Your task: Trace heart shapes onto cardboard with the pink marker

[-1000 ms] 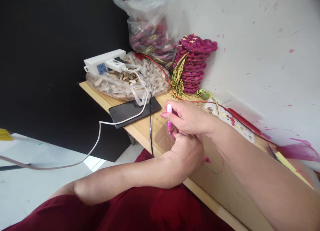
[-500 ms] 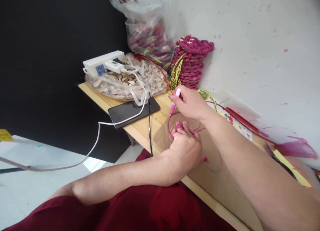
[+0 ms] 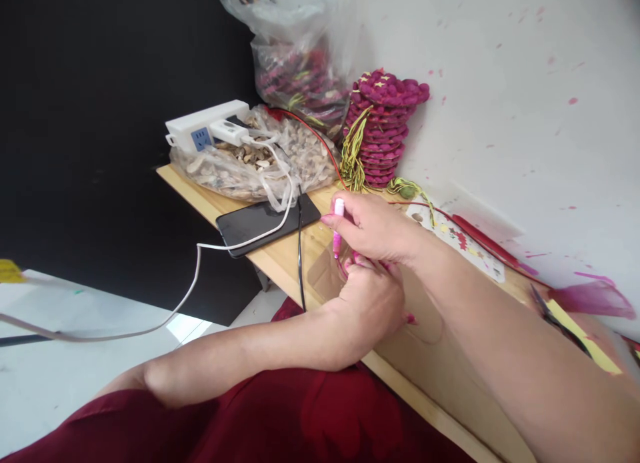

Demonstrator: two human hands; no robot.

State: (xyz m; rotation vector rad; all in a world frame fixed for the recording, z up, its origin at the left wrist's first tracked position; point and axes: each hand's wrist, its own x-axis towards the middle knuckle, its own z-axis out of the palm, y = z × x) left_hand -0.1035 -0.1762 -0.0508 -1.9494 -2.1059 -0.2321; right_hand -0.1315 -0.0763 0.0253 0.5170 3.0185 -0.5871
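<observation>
My right hand (image 3: 367, 224) is closed around a slim white-and-pink pen-like tube (image 3: 338, 229), tip pointing down. Its exact kind is not clear. Just below, my left hand (image 3: 373, 296) rests over a sheet of brown cardboard (image 3: 425, 369) with its pink-stained fingers curled together. A thin pink cord (image 3: 342, 269) runs into these fingers, close to the tube's tip; the right hand partly covers the fingertips. A small pink piece (image 3: 411, 319) shows beside my left palm.
Left of my hands lie a black phone (image 3: 267, 224) and a white cable. Behind are a power strip (image 3: 200, 126), a plastic bag of shell-like pieces (image 3: 310, 159) and a magenta stack (image 3: 385, 129) with yellow tassels. Scissors (image 3: 563, 323) lie at the right.
My right hand has moved down and slightly left with the tube, which is now more upright and closer to my left fingers. The left hand has hardly moved.
</observation>
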